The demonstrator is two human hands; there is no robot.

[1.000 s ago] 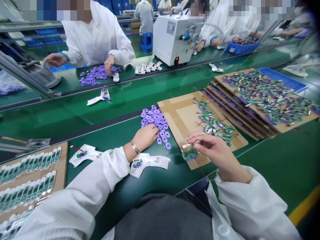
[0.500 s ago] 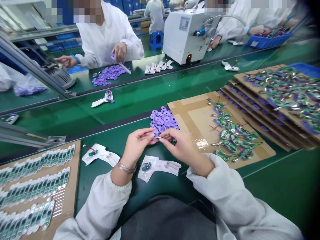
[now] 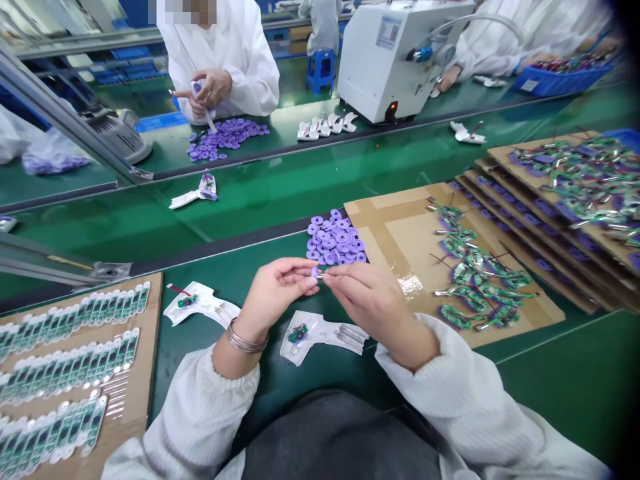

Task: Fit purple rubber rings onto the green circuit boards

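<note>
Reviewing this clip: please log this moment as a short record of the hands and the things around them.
Left hand: fingertips pinch a small purple piece
Right hand: fingertips meet the same piece from the other side
Nearby: pile of purple rings; white pouch with green circuit board
Rest: cardboard sheet bearing wired green boards; co-worker across the line

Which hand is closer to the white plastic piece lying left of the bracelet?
Left: the left hand is up and to the right of the white plastic piece, not touching it; the right hand is farther right, beyond the left hand.
</note>
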